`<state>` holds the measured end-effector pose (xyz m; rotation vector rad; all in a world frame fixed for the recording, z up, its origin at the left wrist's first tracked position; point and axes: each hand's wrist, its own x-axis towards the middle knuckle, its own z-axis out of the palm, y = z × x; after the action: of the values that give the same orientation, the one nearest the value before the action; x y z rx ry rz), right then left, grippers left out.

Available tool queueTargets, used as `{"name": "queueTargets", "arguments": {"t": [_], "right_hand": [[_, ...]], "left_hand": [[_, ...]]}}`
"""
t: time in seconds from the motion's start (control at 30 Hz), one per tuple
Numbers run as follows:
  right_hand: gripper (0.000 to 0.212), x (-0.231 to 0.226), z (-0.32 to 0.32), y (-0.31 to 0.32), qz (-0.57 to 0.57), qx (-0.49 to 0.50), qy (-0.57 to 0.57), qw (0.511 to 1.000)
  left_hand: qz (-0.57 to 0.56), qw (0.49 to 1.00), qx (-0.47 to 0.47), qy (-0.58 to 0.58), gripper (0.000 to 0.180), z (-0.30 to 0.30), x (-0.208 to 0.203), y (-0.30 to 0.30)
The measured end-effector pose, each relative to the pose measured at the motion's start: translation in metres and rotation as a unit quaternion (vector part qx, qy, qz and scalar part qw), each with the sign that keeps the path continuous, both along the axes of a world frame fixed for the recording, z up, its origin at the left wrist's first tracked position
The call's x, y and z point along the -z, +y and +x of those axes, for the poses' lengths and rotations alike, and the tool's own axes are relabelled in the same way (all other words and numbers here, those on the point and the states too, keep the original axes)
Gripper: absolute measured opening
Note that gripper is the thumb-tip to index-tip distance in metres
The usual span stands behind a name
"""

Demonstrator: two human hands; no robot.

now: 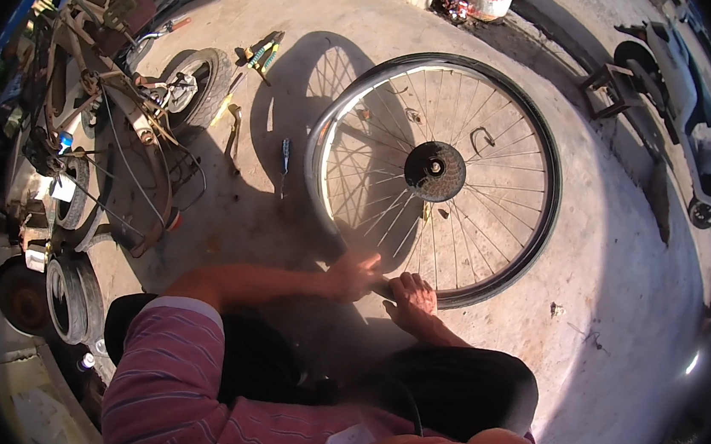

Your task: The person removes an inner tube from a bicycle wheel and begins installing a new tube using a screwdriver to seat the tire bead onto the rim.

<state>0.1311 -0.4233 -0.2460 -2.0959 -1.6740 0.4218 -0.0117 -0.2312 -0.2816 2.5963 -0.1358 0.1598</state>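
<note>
**Spoked metal bicycle wheel (434, 170) with black rubber tyre (555, 170): two-handed work at the near edge**

Wheel is in front of the person, centre to right of centre, over the pale grey concrete floor (504, 345). Left hand (355, 275) looks closed around the tyre at the near-left edge; slightly blurred, so finger detail is poor. Right hand (414, 298) sits just beside it, fingers curled over the near edge, grasping the tyre.

Step in hand, my read: working the tyre against the rim. Next move would call for one hand pinning the tyre while the other presses along the edge. Can't tell whether the bead is seated under the palms.

Orientation: round, no long axis across the face. Axle points up toward the wearer, dark round sprocket cluster (448, 182) on the upper side. Shadow falls offset to the left, so the wheel is probably raised or tilted; exact angle unclear.

Blue-handled slim screwdriver (286, 153) lies left of the wheel; green-and-yellow-handled pliers (264, 56) farther off, far left.
</note>
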Motion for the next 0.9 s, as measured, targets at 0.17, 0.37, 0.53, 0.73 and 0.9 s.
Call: {"name": "queueTargets", "arguments": {"t": [0.17,0.37,0.53,0.73,0.9], "right_hand": [[0.032,0.042,-0.006,0.001,0.028,0.011,-0.002,1.0],[0.036,0.018,0.028,-0.033,0.036,0.012,0.02,0.999],[0.041,0.004,0.05,-0.047,0.039,-0.013,-0.019,0.999],[0.041,0.008,0.011,-0.016,0.078,0.006,0.022,0.997],[0.038,0.016,0.001,-0.009,0.067,0.041,0.035,0.996]], "left_hand": [[0.01,0.998,0.028,0.052,0.02,-0.001,0.011,0.01],[0.165,0.975,0.033,-0.145,0.017,-0.004,-0.028,0.03],[0.157,0.966,0.095,0.184,0.039,0.006,-0.043,0.003],[0.075,0.995,0.06,0.01,0.013,0.014,-0.012,-0.014],[0.002,0.997,0.064,0.033,0.016,0.018,-0.013,-0.005]]}}
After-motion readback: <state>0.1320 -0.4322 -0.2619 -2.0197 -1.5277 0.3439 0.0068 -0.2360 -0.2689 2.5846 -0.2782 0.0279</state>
